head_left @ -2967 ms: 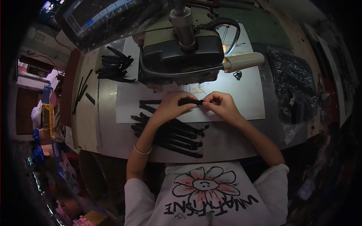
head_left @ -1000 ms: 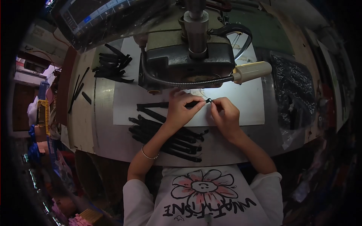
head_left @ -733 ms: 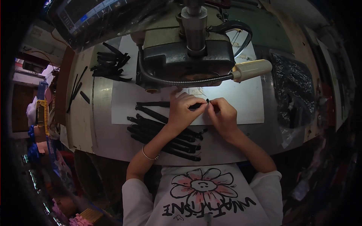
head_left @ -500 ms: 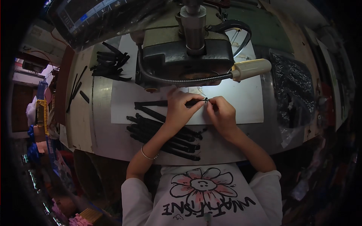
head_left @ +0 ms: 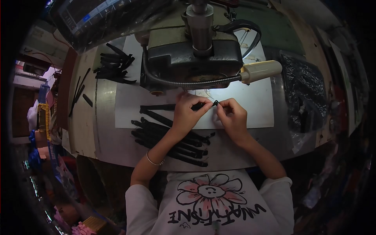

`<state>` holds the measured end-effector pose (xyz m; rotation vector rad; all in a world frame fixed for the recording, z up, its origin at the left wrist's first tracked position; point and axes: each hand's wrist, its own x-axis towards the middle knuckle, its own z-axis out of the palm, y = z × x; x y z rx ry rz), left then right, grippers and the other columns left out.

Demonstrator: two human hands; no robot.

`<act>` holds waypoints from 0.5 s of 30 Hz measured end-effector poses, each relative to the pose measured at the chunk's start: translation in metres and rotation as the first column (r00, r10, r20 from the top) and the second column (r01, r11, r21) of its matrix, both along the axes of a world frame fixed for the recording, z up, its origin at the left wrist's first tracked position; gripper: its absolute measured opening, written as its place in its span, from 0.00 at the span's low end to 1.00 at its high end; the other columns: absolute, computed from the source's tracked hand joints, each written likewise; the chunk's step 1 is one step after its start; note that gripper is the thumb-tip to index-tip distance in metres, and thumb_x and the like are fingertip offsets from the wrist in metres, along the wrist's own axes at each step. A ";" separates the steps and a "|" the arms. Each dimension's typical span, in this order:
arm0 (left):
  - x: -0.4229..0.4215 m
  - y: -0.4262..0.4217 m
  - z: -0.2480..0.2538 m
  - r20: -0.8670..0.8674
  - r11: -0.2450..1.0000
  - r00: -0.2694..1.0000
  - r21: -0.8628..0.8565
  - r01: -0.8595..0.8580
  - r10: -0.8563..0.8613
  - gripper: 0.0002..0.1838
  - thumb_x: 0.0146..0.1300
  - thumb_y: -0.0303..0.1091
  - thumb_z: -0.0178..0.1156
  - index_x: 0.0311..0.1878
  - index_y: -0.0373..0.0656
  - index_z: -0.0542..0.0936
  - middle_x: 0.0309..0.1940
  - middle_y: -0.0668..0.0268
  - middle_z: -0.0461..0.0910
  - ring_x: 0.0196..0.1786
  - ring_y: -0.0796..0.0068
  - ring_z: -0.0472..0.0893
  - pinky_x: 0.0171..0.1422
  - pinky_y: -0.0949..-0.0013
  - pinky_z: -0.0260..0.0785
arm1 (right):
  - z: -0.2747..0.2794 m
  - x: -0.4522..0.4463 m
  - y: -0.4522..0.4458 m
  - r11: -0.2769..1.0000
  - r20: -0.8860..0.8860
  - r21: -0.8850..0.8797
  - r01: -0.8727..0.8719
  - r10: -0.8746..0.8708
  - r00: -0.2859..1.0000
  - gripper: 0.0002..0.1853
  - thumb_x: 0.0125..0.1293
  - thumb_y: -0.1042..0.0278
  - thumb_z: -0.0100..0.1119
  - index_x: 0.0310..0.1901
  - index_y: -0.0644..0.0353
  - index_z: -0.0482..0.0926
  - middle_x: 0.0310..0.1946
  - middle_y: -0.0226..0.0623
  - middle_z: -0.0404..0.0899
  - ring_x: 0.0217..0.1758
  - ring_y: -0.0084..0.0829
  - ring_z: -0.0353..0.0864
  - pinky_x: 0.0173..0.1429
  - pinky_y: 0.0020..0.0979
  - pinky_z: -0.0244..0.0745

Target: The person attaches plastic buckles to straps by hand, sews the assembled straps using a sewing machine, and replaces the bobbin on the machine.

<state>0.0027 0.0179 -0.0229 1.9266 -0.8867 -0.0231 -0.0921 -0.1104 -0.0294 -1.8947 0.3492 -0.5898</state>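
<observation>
A long black fabric strip (head_left: 158, 107) runs level across the white sheet (head_left: 254, 113), just under the machine head. My left hand (head_left: 187, 113) is closed around it, thumb and fingers pinched close to its right end. Facing it, my right hand (head_left: 233, 117) pinches the tip of that end, where a small black loop shows between the fingertips. Exactly how the tip is folded is too small to tell. Below my left forearm lies a pile of similar black strips (head_left: 156, 135), partly covered by the arm.
Above my hands sits a dark machine head (head_left: 192, 58) with a cream handle (head_left: 262, 72) and a metal hose. Another bunch of black strips (head_left: 113, 64) lies at the left. A clear plastic bag (head_left: 305, 94) rests at the right. A screen (head_left: 94, 17) stands at upper left.
My right hand has shifted slightly right and up, and the strip's tip between the fingertips now forms a small loop. My left hand holds nearly the same place.
</observation>
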 end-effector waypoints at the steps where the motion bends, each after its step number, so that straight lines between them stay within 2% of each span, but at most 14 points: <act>1: -0.001 0.000 0.000 0.010 1.000 1.000 0.000 0.002 -0.002 0.05 0.48 0.34 0.67 0.27 0.45 0.81 0.25 0.72 0.80 0.33 0.74 0.76 0.53 0.67 0.57 | -0.001 0.000 0.000 1.000 -0.003 0.018 0.002 -0.002 1.000 0.05 0.53 0.78 0.60 0.28 0.65 0.72 0.21 0.37 0.75 0.21 0.26 0.75 0.27 0.25 0.70; 3: -0.003 -0.001 0.000 0.030 1.000 1.000 0.000 0.006 -0.006 0.05 0.48 0.33 0.67 0.26 0.45 0.81 0.25 0.72 0.80 0.33 0.75 0.76 0.54 0.67 0.56 | -0.001 0.000 0.001 0.999 -0.008 0.053 0.007 -0.006 1.000 0.05 0.53 0.79 0.60 0.28 0.65 0.72 0.21 0.37 0.75 0.21 0.26 0.75 0.27 0.25 0.70; 9: -0.009 -0.005 -0.001 0.236 0.996 0.969 0.020 -0.083 0.076 0.04 0.47 0.32 0.66 0.26 0.47 0.81 0.24 0.73 0.80 0.33 0.75 0.76 0.54 0.68 0.56 | -0.004 0.001 0.004 0.965 0.117 -0.262 -0.015 0.047 0.992 0.06 0.53 0.79 0.60 0.28 0.65 0.71 0.22 0.39 0.73 0.22 0.32 0.75 0.27 0.28 0.70; 12: -0.004 -0.003 -0.005 0.194 0.993 0.975 0.015 -0.116 0.111 0.04 0.47 0.33 0.67 0.26 0.47 0.81 0.25 0.72 0.80 0.33 0.75 0.76 0.53 0.67 0.56 | -0.003 0.001 0.006 0.976 0.099 -0.215 -0.033 0.055 0.994 0.06 0.52 0.79 0.59 0.28 0.65 0.71 0.23 0.40 0.72 0.22 0.33 0.75 0.27 0.29 0.69; 15: 0.000 0.000 -0.009 0.046 0.999 0.998 0.016 -0.036 0.036 0.05 0.47 0.34 0.67 0.27 0.46 0.82 0.25 0.72 0.80 0.32 0.74 0.75 0.54 0.67 0.57 | -0.003 -0.001 0.006 0.976 0.087 -0.219 -0.012 0.032 0.996 0.06 0.53 0.79 0.59 0.28 0.65 0.71 0.22 0.40 0.73 0.22 0.32 0.75 0.27 0.29 0.69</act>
